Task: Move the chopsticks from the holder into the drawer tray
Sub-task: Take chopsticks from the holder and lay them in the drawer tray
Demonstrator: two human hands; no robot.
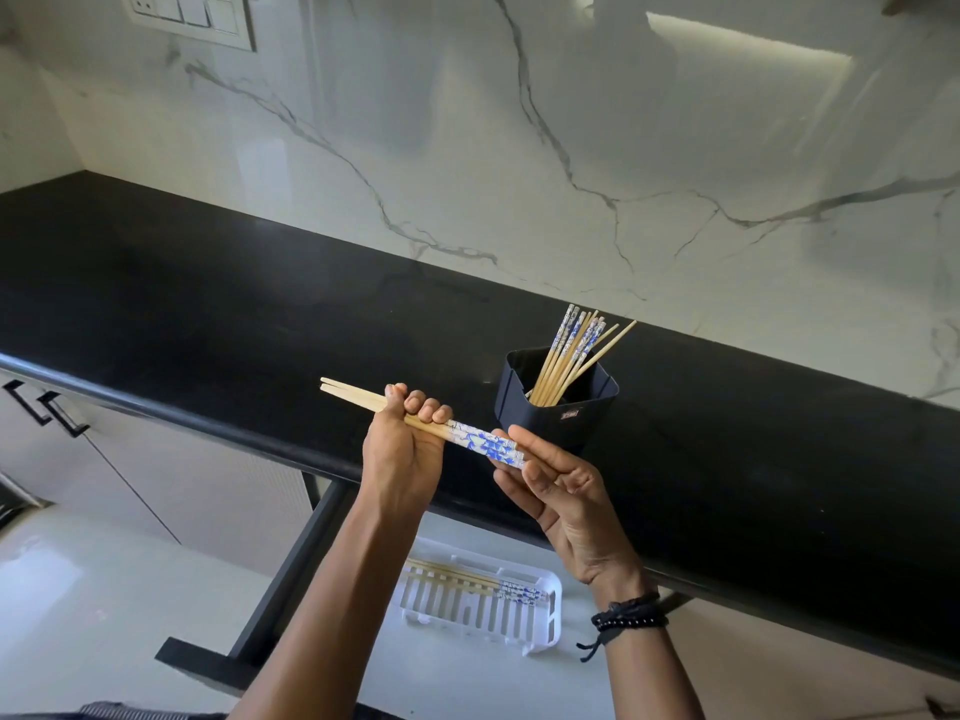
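A pair of wooden chopsticks (480,441) with blue-and-white patterned ends lies level above the counter's front edge. My left hand (405,449) grips their bare wooden middle. My right hand (553,491) pinches the patterned end with thumb and fingertips. Behind my right hand stands a dark square holder (558,407) on the black counter, with several more chopsticks (571,356) leaning in it. Below, in the open drawer, a white slotted tray (483,610) holds a few chopsticks (483,582) along its far side.
The black countertop (208,304) runs left to right under a white marble backsplash (519,148). The drawer's dark frame (291,574) juts out below the counter. Cabinet doors with black handles (47,413) sit at the left. A switch plate (187,13) is on the wall.
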